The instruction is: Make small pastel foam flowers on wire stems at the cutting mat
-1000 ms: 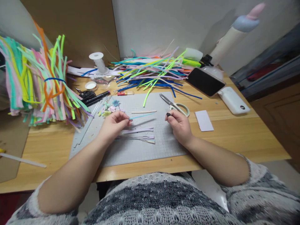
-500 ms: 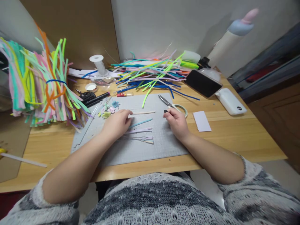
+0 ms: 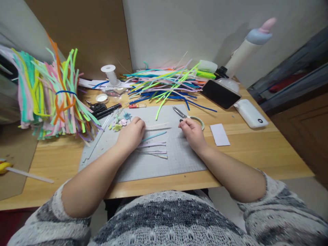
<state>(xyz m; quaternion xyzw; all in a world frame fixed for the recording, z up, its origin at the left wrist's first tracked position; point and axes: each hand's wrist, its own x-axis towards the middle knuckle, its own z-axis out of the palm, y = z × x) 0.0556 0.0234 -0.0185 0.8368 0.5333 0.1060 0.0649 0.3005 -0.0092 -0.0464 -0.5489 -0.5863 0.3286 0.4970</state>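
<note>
We see the left hand (image 3: pixel 133 131) with its fingers bent down at the near end of a thin, straight, cream-coloured strip (image 3: pixel 156 126). Its fingertips are hidden, but the strip looks pinched there and slightly raised over the grey rectangular cutting mat (image 3: pixel 179 162), its free end pointing towards the right hand (image 3: pixel 192 133). That hand has thumb and forefinger closed tightly around a small black lump (image 3: pixel 181 120), whose exact nature we cannot make out.

We judge that a pinch so far along the strip could let its free end droop or swing. A low sweep of the left wrist could disturb the thin light-blue strip (image 3: pixel 155 135) or the paired lilac strips (image 3: pixel 153 144) just below. The right hand sits right beside the grey-bladed scissors with pale green-and-white handles (image 3: pixel 180 112), so a careless shift could knock them; loosening its fingers could drop the lump.
</note>
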